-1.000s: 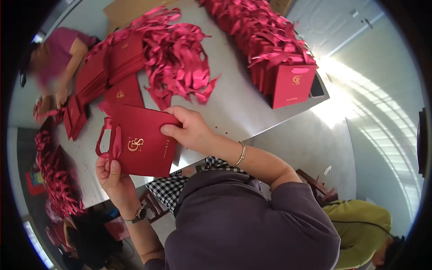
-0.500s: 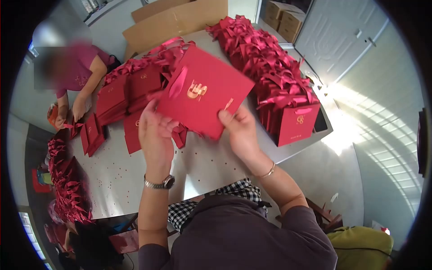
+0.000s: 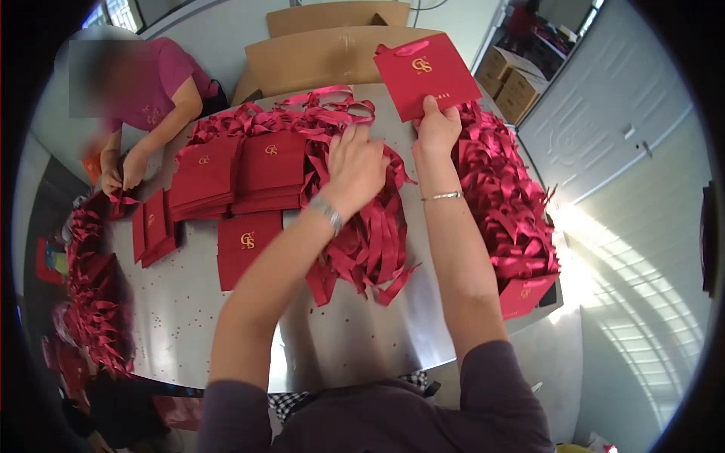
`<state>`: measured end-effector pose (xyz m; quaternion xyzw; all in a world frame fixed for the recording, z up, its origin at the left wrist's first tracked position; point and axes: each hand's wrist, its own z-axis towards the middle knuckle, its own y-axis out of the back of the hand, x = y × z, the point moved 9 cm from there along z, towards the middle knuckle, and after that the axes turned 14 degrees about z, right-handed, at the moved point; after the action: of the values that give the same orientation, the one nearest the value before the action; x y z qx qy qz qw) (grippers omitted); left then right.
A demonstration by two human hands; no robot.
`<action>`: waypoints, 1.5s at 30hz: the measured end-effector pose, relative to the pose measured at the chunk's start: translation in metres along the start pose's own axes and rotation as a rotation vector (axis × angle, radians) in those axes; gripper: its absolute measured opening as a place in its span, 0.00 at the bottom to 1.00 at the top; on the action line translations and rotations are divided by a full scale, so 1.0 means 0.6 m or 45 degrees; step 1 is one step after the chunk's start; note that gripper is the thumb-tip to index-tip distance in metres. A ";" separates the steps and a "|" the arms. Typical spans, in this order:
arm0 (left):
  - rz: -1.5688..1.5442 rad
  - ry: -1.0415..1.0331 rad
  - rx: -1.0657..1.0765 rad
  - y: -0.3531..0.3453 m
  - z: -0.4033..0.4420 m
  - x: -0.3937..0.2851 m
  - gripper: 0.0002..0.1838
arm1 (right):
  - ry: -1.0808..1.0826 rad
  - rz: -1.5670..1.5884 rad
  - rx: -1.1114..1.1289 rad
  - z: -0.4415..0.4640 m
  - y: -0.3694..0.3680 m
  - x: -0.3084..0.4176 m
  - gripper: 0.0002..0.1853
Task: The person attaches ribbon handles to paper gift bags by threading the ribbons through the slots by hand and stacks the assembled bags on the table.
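My right hand (image 3: pixel 438 130) is closed on the lower edge of a red paper gift bag (image 3: pixel 427 75) with a gold logo and a pink-red ribbon handle. The bag is raised over the far end of a long row of ribboned bags (image 3: pixel 498 181). My left hand (image 3: pixel 355 170) is over a heap of loose red ribbons (image 3: pixel 370 241), back upward, its fingers stretched forward and slightly bent; the fingertips are partly hidden. Left of it lie flat stacks of red bags (image 3: pixel 270 170), with one single bag (image 3: pixel 248 241) in front.
A co-worker (image 3: pixel 162 90) at the far left handles a small red item over the table (image 3: pixel 189 302). Another row of ribboned bags (image 3: pixel 94 302) lines the left edge. Cardboard (image 3: pixel 325 60) stands behind the table, and boxes (image 3: pixel 517 83) sit by the door (image 3: pixel 581 143).
My right hand has carried the bag away from me, toward the far right. My left hand has left the bag and moved over the ribbon heap. My view has shifted.
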<state>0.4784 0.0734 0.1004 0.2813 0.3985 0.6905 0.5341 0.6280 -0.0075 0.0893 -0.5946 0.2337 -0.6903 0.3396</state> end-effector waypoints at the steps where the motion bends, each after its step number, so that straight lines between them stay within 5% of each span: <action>1: 0.045 -0.017 0.081 -0.032 0.040 0.010 0.17 | -0.011 0.001 -0.038 0.001 0.000 -0.004 0.01; 6: 0.114 0.163 0.495 -0.199 0.178 0.089 0.28 | 0.033 -0.021 -0.068 0.043 -0.008 -0.010 0.02; 10: 0.174 0.246 0.383 -0.246 0.226 0.131 0.32 | 0.039 -0.074 -0.133 0.078 -0.005 -0.035 0.02; 12: -0.096 0.373 0.993 -0.317 0.202 0.148 0.36 | 0.123 -0.130 -0.115 0.104 0.006 -0.059 0.03; 22: 0.236 -0.353 0.713 -0.158 -0.022 -0.015 0.32 | -0.152 -0.123 -0.165 0.137 0.025 -0.252 0.03; 25: 0.100 -0.406 0.707 -0.121 -0.080 -0.019 0.34 | -0.534 0.040 -0.385 0.066 0.019 -0.260 0.09; 31: 0.132 -0.520 0.511 -0.086 -0.122 -0.024 0.29 | -0.638 -0.152 -0.540 0.049 0.109 -0.299 0.07; 36: 0.195 -0.527 0.615 -0.096 -0.125 -0.016 0.19 | -0.917 -0.478 -0.267 -0.008 0.106 -0.241 0.11; 39: 0.182 -0.688 0.605 -0.090 -0.128 -0.013 0.10 | -0.735 -0.621 0.065 -0.073 0.102 -0.149 0.15; 40: 0.299 -0.710 0.856 -0.091 -0.131 -0.014 0.13 | -0.768 -0.641 0.056 -0.112 0.130 -0.145 0.15; 42: 0.009 -0.707 0.630 -0.043 -0.133 -0.017 0.16 | -0.218 -1.128 0.462 -0.163 0.116 -0.081 0.18; 45: -0.474 -0.603 0.392 0.044 -0.138 -0.005 0.20 | -0.222 -1.033 0.545 -0.278 0.120 0.030 0.25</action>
<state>0.3985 0.0467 0.0794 0.4335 0.4076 0.4284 0.6800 0.4774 -0.0820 0.0179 -0.6103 -0.1949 -0.7475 0.1756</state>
